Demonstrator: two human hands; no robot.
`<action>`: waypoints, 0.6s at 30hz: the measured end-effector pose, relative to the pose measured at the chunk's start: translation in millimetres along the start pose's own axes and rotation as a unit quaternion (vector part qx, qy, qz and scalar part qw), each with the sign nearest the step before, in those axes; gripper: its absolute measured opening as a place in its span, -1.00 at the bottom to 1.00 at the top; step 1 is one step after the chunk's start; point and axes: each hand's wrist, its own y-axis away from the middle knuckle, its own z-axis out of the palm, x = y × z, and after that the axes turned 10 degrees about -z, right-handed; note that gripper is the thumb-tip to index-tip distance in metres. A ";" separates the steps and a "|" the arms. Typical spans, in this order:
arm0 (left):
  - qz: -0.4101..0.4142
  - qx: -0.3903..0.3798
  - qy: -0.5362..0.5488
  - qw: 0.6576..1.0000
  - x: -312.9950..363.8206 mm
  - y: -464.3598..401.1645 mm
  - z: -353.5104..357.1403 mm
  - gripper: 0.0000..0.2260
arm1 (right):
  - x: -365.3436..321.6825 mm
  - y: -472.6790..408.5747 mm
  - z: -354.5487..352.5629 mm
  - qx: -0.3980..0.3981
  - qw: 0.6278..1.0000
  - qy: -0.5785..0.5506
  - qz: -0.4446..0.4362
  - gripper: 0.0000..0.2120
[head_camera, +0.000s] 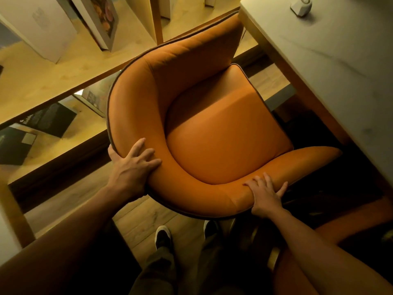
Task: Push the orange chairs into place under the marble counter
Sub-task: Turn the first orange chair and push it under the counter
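This looks like a furniture showroom or a styled home interior rather than a workshop or lab. A padded orange leather tub chair with dark piping (212,124) stands beside a pale grey marble-topped table with a wooden edge (340,71), on which sits a small white rounded gadget (301,6). Behind the chair, warmly lit pale wooden shelves (53,81) hold large books and framed pictures leaning upright (100,20), and the floor is light wood planks (144,222).
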 end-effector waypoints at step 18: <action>-0.018 0.004 0.008 1.000 62.3 -34.0 -27.0 -0.29 | 66.3 -28.7 -43.1 -0.015 0.999 0.038 0.009 -0.21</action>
